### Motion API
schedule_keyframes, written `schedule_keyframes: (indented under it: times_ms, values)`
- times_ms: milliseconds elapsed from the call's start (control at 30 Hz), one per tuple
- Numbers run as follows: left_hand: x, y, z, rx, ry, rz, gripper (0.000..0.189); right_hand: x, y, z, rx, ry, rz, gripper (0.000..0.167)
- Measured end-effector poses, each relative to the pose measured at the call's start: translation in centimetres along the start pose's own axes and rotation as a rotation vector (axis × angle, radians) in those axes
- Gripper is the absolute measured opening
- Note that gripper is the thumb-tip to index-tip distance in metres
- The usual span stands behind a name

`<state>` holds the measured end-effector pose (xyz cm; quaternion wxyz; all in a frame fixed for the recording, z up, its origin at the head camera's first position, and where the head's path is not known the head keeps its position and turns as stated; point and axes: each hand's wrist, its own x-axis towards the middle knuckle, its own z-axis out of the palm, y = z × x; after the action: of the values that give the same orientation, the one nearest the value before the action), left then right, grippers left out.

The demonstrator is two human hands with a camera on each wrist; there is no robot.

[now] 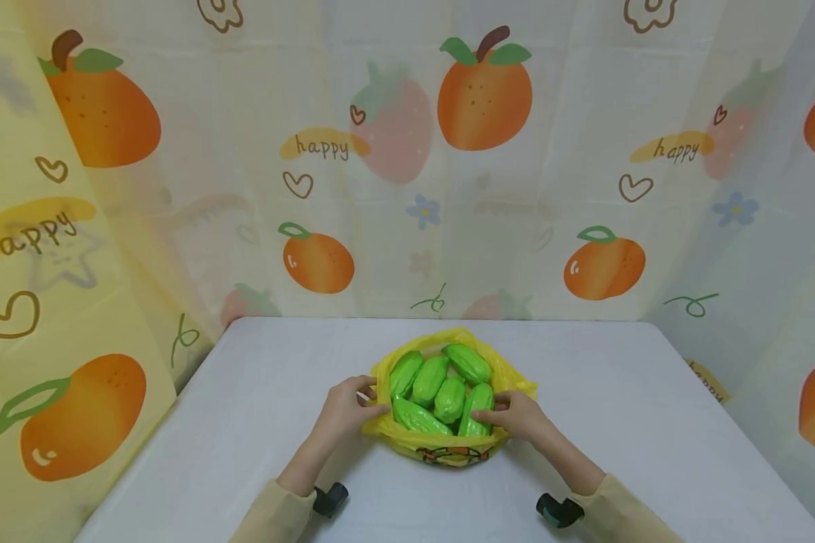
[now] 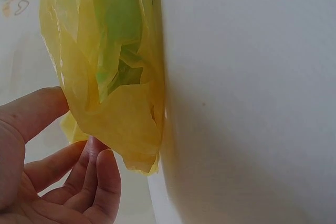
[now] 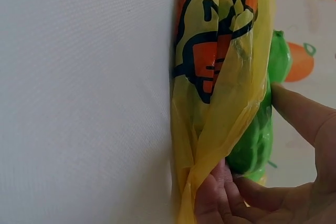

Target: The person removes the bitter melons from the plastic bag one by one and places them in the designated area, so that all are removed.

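Observation:
A yellow plastic bag [image 1: 521, 386] lies with its mouth spread wide in the middle of the white table. Inside it are several glossy green, lumpy, gourd-like vegetables [image 1: 416, 416]. My left hand [image 1: 349, 407] pinches the bag's left rim, its thumb and fingers at the crumpled yellow plastic [image 2: 118, 114] in the left wrist view. At the bag's right side, my right hand [image 1: 516, 415] grips the rightmost green vegetable [image 1: 476, 411]. In the right wrist view its thumb presses that vegetable [image 3: 254, 145], and the other fingers are partly hidden behind the bag's edge.
The white table [image 1: 231, 422] extends around the bag. A curtain printed with oranges [image 1: 485, 102] hangs behind it and along both sides. A black wrist camera [image 1: 330, 499] sits by the left sleeve and another black wrist camera [image 1: 560, 510] by the right.

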<state>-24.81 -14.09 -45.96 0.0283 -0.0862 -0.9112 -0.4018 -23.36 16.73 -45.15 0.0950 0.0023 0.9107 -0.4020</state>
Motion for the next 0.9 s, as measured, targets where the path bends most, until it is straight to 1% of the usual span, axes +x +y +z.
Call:
schedule_keyframes:
  times_ms: [100, 333, 500, 900]
  values:
    - [0.01, -0.01, 0.0, 0.001, 0.001, 0.005, 0.051, -0.18, -0.14, 0.03, 0.001, 0.003, -0.001, 0.072]
    - [0.13, -0.16, 0.11, -0.007, 0.013, 0.004, 0.05, -0.42, -0.3, 0.27, 0.103, -0.01, 0.015, 0.077]
    - [0.14, -0.2, 0.13, -0.012, 0.009, -0.003, 0.05, -0.6, -0.44, 0.24, 0.116, -0.016, 0.015, 0.082]
    - [0.07, -0.14, 0.03, -0.018, 0.005, -0.01, 0.05, -0.82, -0.39, 0.18, 0.183, 0.014, 0.015, 0.081]
